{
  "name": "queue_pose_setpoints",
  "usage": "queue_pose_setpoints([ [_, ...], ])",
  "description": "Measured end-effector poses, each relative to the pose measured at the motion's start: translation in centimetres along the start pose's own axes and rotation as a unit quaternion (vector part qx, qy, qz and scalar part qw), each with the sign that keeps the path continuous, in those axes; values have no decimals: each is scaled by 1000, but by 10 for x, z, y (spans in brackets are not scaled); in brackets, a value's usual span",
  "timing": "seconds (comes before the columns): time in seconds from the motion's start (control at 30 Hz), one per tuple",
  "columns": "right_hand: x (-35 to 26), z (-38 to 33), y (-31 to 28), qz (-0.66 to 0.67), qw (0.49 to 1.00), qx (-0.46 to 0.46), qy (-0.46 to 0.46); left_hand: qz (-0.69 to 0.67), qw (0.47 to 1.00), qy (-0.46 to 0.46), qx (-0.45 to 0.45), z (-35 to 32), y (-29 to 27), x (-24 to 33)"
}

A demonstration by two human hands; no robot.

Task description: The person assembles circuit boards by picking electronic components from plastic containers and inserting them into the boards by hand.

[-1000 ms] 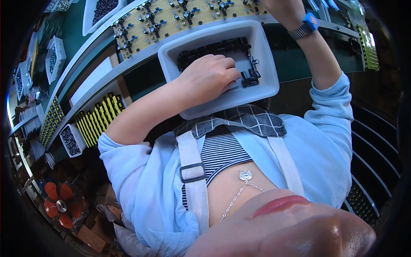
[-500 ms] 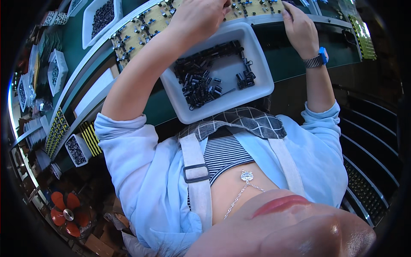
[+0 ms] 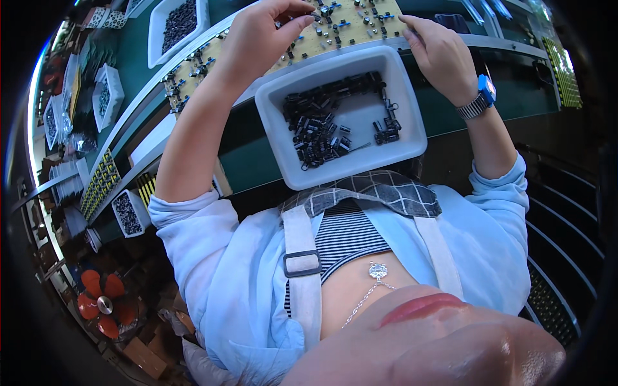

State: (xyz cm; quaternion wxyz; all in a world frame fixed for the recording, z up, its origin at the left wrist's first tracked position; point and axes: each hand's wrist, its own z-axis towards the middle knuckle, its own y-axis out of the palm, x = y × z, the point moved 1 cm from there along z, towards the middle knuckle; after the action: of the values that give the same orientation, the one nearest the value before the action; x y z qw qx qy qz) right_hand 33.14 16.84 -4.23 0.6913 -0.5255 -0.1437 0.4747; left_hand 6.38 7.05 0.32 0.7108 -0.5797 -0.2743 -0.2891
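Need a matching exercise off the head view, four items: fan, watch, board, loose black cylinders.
Column one
1. Fan
2. Watch
3. Tan board
4. Loose black cylinders

Column two
A. Worn at the wrist of the right hand
B. Inside the white tray nearest the body
C. Red-orange blades, at the picture's lower left
D. Beyond that tray, set with many small components

Pairs: 1-C, 2-A, 3-D, 4-B

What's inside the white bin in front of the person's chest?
The white bin holds a heap of small dark cylindrical parts, mostly to its left, and a smaller cluster at its right; bare bottom shows between. Pieces under the heap's top layer are covered.
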Motion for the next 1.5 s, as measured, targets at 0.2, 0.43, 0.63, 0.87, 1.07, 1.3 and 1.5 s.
queue_pose_setpoints([
  [0.2, -1, 1, -2, -69, 997, 7, -43, 160, 983, 88, -18, 1, 1, -3],
  [0.43, -77, -19, -12, 110, 953, -198, -199, 114, 967, 217, 63, -7, -9, -9],
  [0.63, -94, -32, 17, 78, 907, -337, -239, 137, 981, 135, -3, -4, -1, -9],
  [0.87, -97, -26, 14, 31, 864, -457, -210, 104, 991, 88, 5, -4, 0, 2],
  [1.07, -95, -31, 14, 81, 899, -372, -219, 127, 989, 71, -15, 2, 6, 4],
  [1.3, -94, -29, 15, 106, 897, -377, -204, 162, 982, 93, 6, 5, 12, -6],
  [1.5, -92, -29, 14, 127, 906, -350, -203, 74, 995, 61, -23, 5, 13, -1],
])
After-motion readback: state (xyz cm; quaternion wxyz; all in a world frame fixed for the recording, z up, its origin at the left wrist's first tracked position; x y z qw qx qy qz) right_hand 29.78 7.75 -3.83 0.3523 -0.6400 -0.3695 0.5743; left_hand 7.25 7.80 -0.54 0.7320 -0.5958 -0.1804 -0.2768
